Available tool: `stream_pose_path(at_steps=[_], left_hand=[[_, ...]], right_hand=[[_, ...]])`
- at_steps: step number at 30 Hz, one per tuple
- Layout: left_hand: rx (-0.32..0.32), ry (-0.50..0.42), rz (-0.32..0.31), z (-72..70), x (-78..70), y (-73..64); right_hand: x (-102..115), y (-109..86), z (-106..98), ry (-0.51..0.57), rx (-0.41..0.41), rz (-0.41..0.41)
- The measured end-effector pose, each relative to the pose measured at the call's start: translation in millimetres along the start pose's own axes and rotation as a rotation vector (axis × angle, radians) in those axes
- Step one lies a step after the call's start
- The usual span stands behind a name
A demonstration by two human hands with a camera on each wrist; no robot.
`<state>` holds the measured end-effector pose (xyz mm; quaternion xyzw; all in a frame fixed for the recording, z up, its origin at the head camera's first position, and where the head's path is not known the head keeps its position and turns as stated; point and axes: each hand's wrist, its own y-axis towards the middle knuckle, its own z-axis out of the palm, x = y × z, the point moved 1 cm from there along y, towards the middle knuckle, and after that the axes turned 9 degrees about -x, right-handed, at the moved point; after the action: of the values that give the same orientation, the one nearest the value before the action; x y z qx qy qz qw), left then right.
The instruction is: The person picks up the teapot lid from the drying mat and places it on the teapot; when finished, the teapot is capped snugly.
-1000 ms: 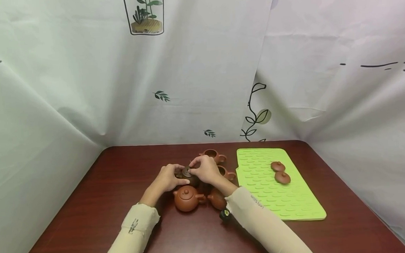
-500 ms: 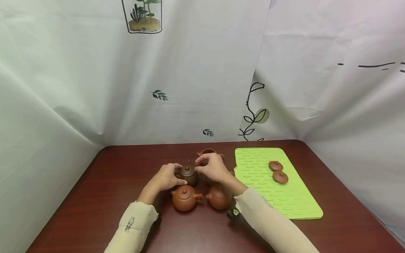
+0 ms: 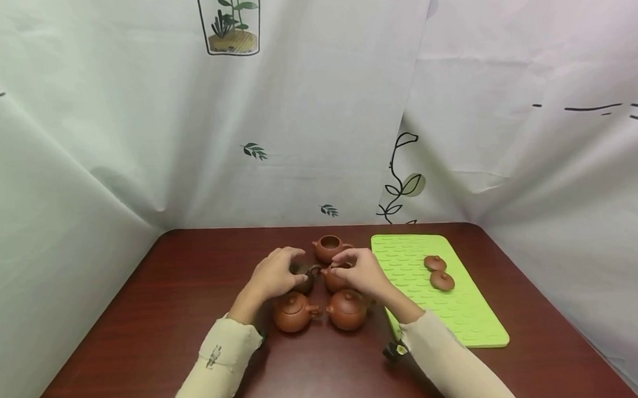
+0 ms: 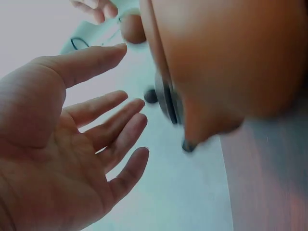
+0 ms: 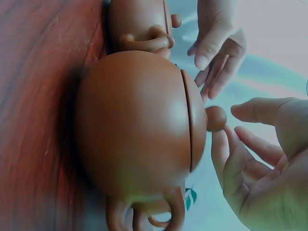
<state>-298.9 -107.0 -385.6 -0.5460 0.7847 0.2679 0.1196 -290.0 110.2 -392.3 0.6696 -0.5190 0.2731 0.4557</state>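
In the head view my left hand [image 3: 271, 277] is over the dark brown teapot [image 3: 304, 284] and hides much of it. Its fingers are spread and hold nothing, as the left wrist view shows. My right hand [image 3: 364, 273] hovers by the middle right red-brown teapot [image 3: 333, 281], partly covering it. Thumb and fingers stand apart with nothing between them in the right wrist view. Nearer me sit two lidded red-brown teapots, a front left teapot [image 3: 292, 314] and a front right teapot [image 3: 347, 312]. Behind the group is a back teapot [image 3: 329, 249] without a lid.
A bright green mat [image 3: 436, 318] lies to the right, bearing a far lid [image 3: 434, 263] and a near lid [image 3: 442, 281], both red-brown. The dark red table [image 3: 203, 245] ends at a white printed cloth [image 3: 304, 104]. Teapots stand close together.
My left hand has let go of the dark teapot and lifted slightly. My right hand has left that teapot's lid and moved right, toward the middle right teapot.
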Motion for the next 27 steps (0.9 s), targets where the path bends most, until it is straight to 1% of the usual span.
stream_pose_path(at_steps=[5,7,10,15,20,25,27], left_hand=[[0.024,-0.048,0.066,12.3,-18.5,5.3],[0.036,-0.091,0.092,16.1,-25.2,8.2],[0.066,-0.124,0.116,23.5,-31.9,13.7],[0.124,-0.13,0.107,36.8,-37.1,21.4],[0.162,-0.16,0.089,46.4,-37.1,25.3],[0.182,-0.14,0.062,50.8,-37.8,27.1],[0.19,-0.122,0.057,52.2,-38.5,28.4]], right_hand=[[-3.0,-8.6,-15.2,0.003,0.001,-0.002],[-4.8,-11.3,-22.5,-0.012,-0.011,-0.002],[-9.4,-15.2,-35.0,-0.047,-0.04,0.009],[-23.2,-20.8,-56.0,-0.079,-0.073,0.042],[-35.5,-26.9,-74.5,-0.081,-0.091,0.073],[-48.9,-31.6,-94.4,-0.165,-0.134,0.116],[-54.6,-32.6,-102.7,-0.211,-0.159,0.115]])
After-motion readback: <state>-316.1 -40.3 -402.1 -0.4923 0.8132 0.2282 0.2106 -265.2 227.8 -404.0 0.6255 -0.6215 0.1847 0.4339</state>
